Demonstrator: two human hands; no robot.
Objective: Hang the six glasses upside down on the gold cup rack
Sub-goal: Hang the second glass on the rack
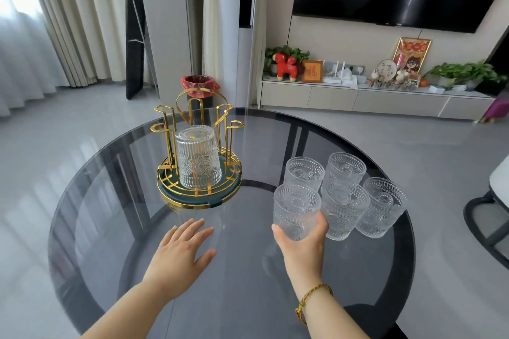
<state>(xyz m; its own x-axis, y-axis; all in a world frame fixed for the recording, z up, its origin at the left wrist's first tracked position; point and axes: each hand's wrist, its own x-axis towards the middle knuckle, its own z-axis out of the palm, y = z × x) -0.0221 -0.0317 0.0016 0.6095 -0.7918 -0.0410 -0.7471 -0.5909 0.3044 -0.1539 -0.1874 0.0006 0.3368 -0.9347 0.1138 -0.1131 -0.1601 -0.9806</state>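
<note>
The gold cup rack (pixel 199 121) with a dark green round base stands at the left of the round smoked-glass table (pixel 115 214). One embossed clear glass (pixel 197 158) hangs upside down on its front peg. My right hand (pixel 301 245) grips an upright glass (pixel 296 209) around its lower part, just off the table. Several more upright glasses (pixel 345 209) stand clustered right behind and beside it. My left hand (pixel 180 253) hovers flat and open over the table, in front of the rack, holding nothing.
A bin with a red liner (pixel 199 85) stands on the floor behind the rack. A dark chair (pixel 490 217) sits off the table's right edge. A TV cabinet with plants and ornaments (pixel 371 96) lines the far wall.
</note>
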